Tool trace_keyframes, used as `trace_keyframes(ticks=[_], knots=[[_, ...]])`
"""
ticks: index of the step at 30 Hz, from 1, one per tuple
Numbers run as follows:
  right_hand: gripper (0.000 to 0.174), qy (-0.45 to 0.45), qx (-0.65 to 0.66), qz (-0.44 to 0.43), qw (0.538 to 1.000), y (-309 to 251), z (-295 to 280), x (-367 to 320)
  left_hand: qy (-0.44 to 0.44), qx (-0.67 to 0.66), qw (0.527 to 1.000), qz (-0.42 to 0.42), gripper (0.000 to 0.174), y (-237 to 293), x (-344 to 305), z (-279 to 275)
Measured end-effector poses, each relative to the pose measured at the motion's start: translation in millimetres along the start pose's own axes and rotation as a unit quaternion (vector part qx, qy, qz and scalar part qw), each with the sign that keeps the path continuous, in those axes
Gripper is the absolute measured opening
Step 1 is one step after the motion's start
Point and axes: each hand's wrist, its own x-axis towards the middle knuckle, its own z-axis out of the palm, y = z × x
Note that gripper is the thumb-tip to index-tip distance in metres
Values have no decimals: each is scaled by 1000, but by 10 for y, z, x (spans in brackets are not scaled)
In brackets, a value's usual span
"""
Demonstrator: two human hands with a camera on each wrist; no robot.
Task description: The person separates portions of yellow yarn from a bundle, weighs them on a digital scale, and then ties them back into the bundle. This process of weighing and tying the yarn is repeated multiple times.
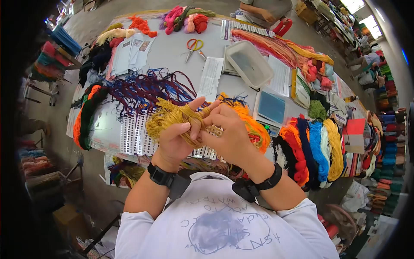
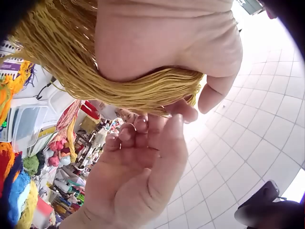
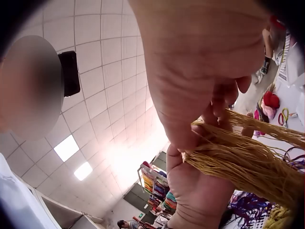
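One mustard yarn hank [image 1: 166, 121], held up over the near side of the table [image 1: 172, 49]. Left hand [image 1: 174, 139] curled round it; right hand [image 1: 231, 133], fingers bent, pinches strands at its end.

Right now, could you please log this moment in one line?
left hand: grips yellow yarn | right hand: pinches it | scissors: on table

Over my remote feed I see scissors [image 1: 192, 49] with red and yellow handles lying on the grey table [image 1: 170, 52], left of a translucent plastic tub [image 1: 250, 64]. I make out loose purple and blue yarn [image 1: 151, 90] next to perforated cards [image 1: 138, 136]. On my right, a red skein [image 1: 297, 159] and a bright blue skein [image 1: 318, 149] droop over the table's edge.
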Motion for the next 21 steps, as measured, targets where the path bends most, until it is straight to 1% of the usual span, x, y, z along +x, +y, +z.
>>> trace_keyframes(ticks=[1, 2, 3, 4, 5, 6, 7, 8, 9, 10, 11, 12, 13, 14, 15, 16, 17, 18, 19, 21], knots=[[16, 24, 50, -8, 998, 43, 27, -6, 20, -15, 1000, -5, 59, -3, -6, 21], [16, 27, 50, -8, 998, 46, 23, -11, 40, -30, 999, -10, 60, -1, -7, 39], [11, 14, 94, 30, 995, 45, 15, -19, 38, -29, 999, -11, 60, 3, -7, 54], [6, 0, 137, 68, 988, 42, 4, -28, 66, -27, 997, -10, 60, 8, -7, 68], [6, 2, 136, 66, 988, 21, -17, -43, 94, -25, 995, -10, 60, 12, -1, 76], [5, -6, 300, 161, 940, -11, -51, -67, 92, -25, 995, -10, 60, 20, -5, 34], [5, -14, 453, 249, 856, -24, -90, -84, 82, -11, 996, -31, 60, 35, -27, -48], [5, -12, 451, 249, 857, -17, -130, -87, 72, 1, 996, -53, 60, 51, -36, -88], [7, -28, 493, 271, 826, -4, -177, -86, 70, -1, 996, -54, 60, 49, -41, -101], [8, -45, 534, 293, 792, 12, -229, -88, 57, -13, 995, -82, 57, 46, -49, -101], [8, -43, 532, 294, 793, 46, -299, -99, 45, -25, 993, -109, 54, 52, -66, -108], [10, -45, 582, 289, 759, 102, -392, -117, 39, -44, 986, -159, 47, 71, -131, -223], [11, -47, 631, 283, 721, 170, -501, -145, 38, -45, 985, -159, 47, 127, -175, -326], [12, -6, 638, 270, 721, 262, -642, -192, -46, -103, 979, -172, 44, 200, -214, -414], [14, 35, 645, 258, 719, 380, -822, -258, -129, -160, 961, -184, 41, 291, -268, -523], [15, 79, 650, 274, 705, 514, -1051, -331, -52, -127, 986, -98, 38, 414, -430, -692], [16, 124, 653, 289, 689, 670, -1308, -434, 25, -92, 995, -11, 36, 543, -597, -845], [16, 177, 660, 305, 663, 859, -1572, -595, 190, 5, 979, 71, 30, 735, -642, -763], [16, 231, 664, 321, 634, 1061, -1834, -783, 347, 103, 920, 149, 27, 961, -667, -650], [14, 309, 630, 342, 625, 1381, -2299, -1209, 209, -14, 966, 148, 31, 1479, -758, -928]])
